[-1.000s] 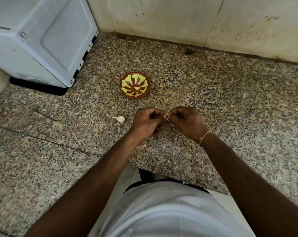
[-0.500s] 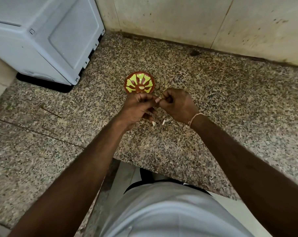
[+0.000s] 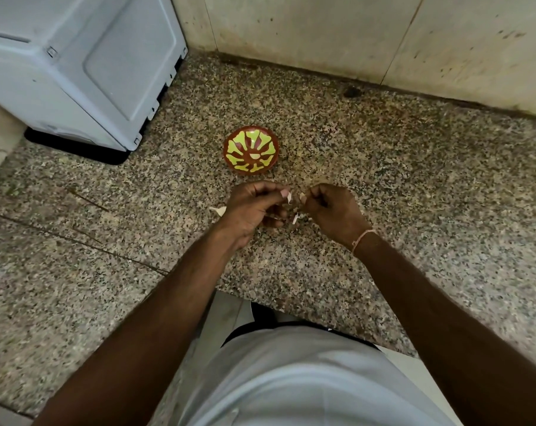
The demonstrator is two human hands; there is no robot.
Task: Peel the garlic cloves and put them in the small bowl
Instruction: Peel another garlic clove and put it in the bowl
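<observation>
Pinching perhaps upright clove (image 3: 289,198); left hand (image 3: 254,207)

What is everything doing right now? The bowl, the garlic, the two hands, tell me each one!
small bowl: upright on the counter, no garlic in it.
left hand: fingers curled, pinching a clove with a bit of skin hanging off.
right hand: fingers curled, pinching a bit of skin.
spare garlic clove: lying on the counter beside the left hand.
peel scrap: loose below the hands.
</observation>
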